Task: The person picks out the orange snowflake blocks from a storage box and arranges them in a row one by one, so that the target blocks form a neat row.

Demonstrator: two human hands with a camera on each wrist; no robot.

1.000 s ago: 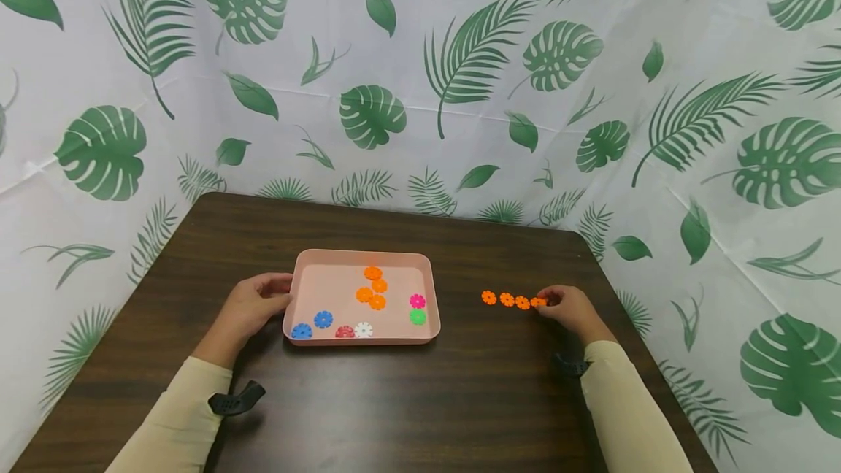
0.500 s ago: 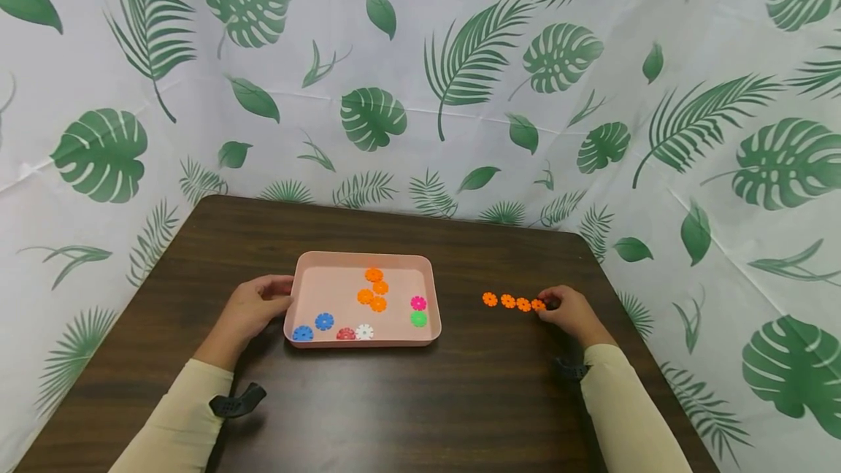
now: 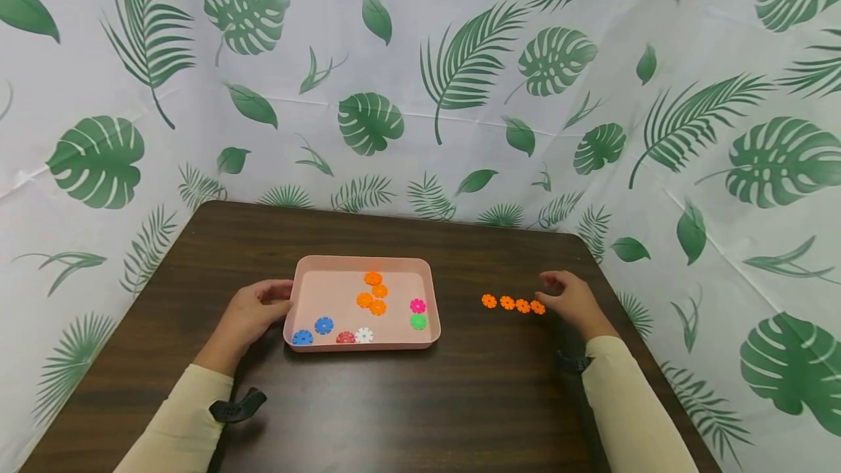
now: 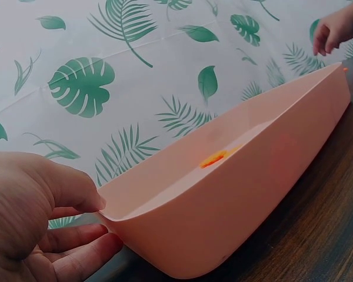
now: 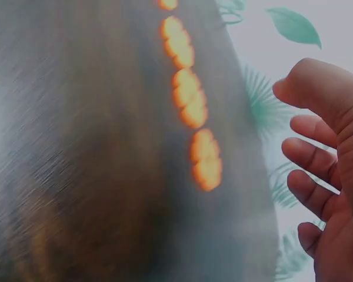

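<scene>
A shallow pink tray (image 3: pixel 361 347) stands left of the table's middle. At its left side my left hand (image 3: pixel 252 312) holds the rim; in the left wrist view, thumb and fingertips (image 4: pixel 109 244) meet at the tray's corner. Several notched orange discs (image 3: pixel 507 303), flower-shaped, form a row on the table right of the tray. My right hand (image 3: pixel 571 301) hovers just beyond the row's right end, holding nothing. Its fingers (image 5: pixel 309 158) are loosely bent and apart from the nearest disc (image 5: pixel 206 160) in the right wrist view.
Inside the tray lie several more orange discs (image 3: pixel 372 278), two blue discs (image 3: pixel 323 325), and a red (image 3: pixel 344 338), a white (image 3: pixel 364 335), a pink (image 3: pixel 417 306) and a green disc (image 3: pixel 417 322). A leaf-patterned cloth (image 3: pixel 394 166) hangs behind the dark wooden table (image 3: pixel 394 407).
My right hand has let go of the rightmost orange disc, which lies at the row's end, and has lifted slightly away. My left hand and the tray have stayed in place.
</scene>
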